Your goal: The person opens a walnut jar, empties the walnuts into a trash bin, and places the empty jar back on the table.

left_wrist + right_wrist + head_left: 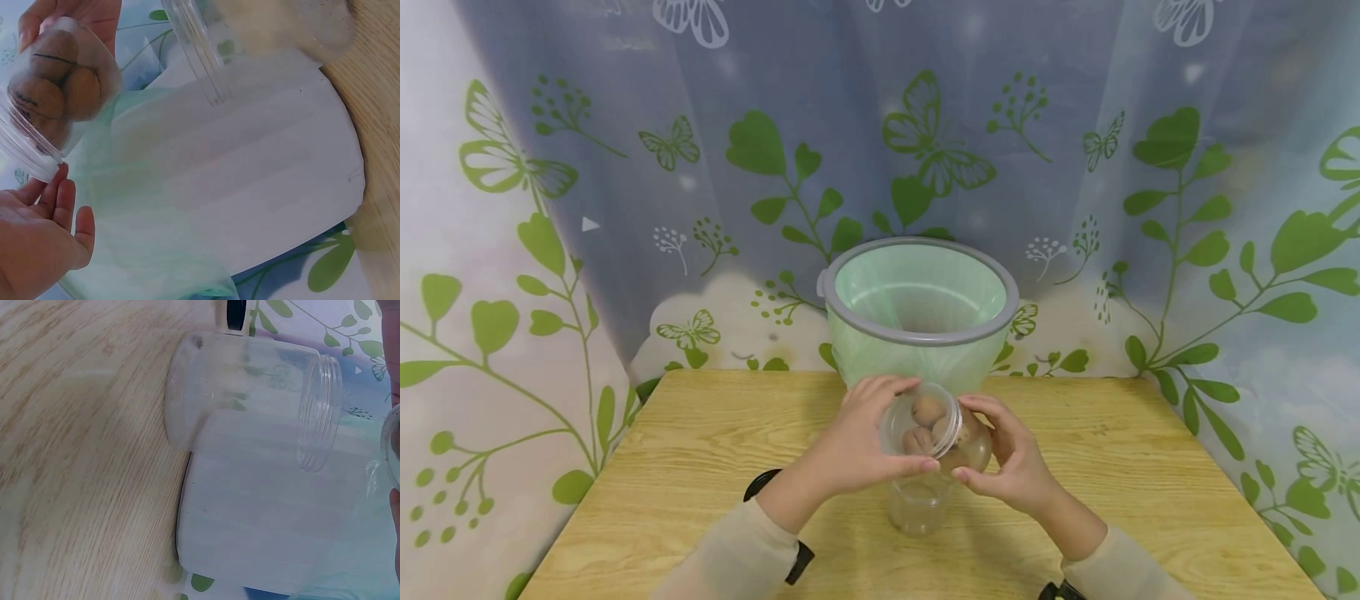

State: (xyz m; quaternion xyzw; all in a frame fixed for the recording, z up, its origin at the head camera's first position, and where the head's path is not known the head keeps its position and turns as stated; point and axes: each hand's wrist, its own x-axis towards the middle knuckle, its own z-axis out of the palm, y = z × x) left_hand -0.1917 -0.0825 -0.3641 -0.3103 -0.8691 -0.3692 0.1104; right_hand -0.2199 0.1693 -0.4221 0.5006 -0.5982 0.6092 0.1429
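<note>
Both hands hold a clear plastic jar with several walnuts (81,94) inside, tilted above the table. My left hand (857,442) grips the jar's rim end, thumb in front and fingers over the top. Round the body at the other end curls my right hand (1015,462). In the left wrist view, the left hand (47,231) has its fingertips at the rim (25,156), and the right hand (72,15) holds the base. Whether a lid covers that rim, I cannot tell. A second clear jar (250,394), lidless, stands upright beneath, partly hidden in the head view.
A pale green bin (865,358) with a grey rim and a thin bag lining stands at the table's back edge. Some round black thing (763,482) lies partly behind the left forearm. Patterned curtains (820,100) surround the wooden table (700,433).
</note>
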